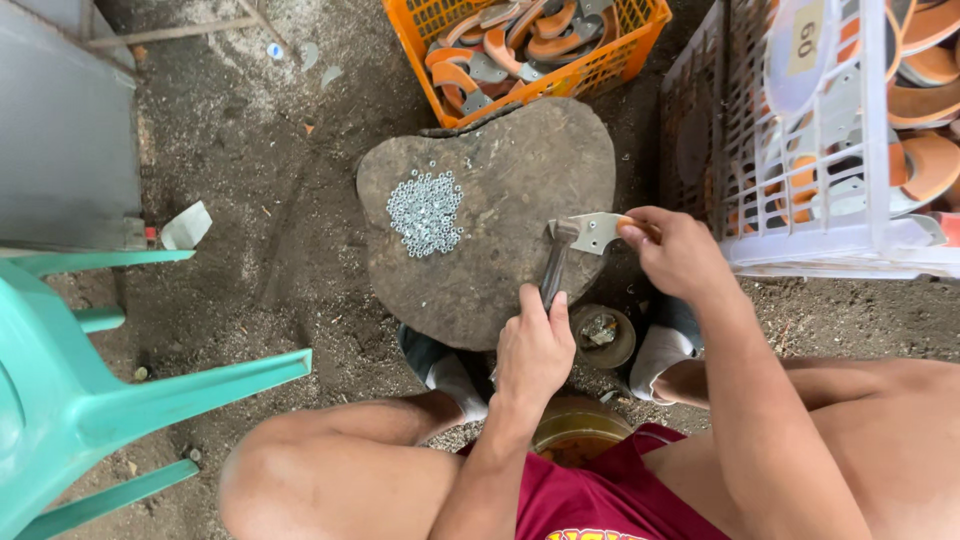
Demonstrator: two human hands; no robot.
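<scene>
1. The left hand [533,350] has its grip wrapped tight around the handle of a hammer [556,262], fingers pressed together on the lower end of the shaft.
2. The hammer points away from the person, its head resting on or just above the flat stone slab [520,170] that serves as the work surface.
3. The right hand [678,252] pinches a grey metal piece [598,232] by its near edge; the piece lies at the right rim of the slab, touching the hammer head.
4. An orange part shows just under the right fingertips; whether it belongs to the metal piece I cannot tell.
5. A heap of small silvery washers [426,210] sits on the left half of the slab, well apart from the hammer.
6. Beyond the slab stands an orange crate [610,62] filled with orange and grey curved parts.
7. To the right stands a white crate [800,240] holding similar parts.
8. A small round tin [602,335] sits on the dirt floor between the person's feet, just beside the left hand.
9. A teal plastic chair [90,400] stands at the left.
</scene>
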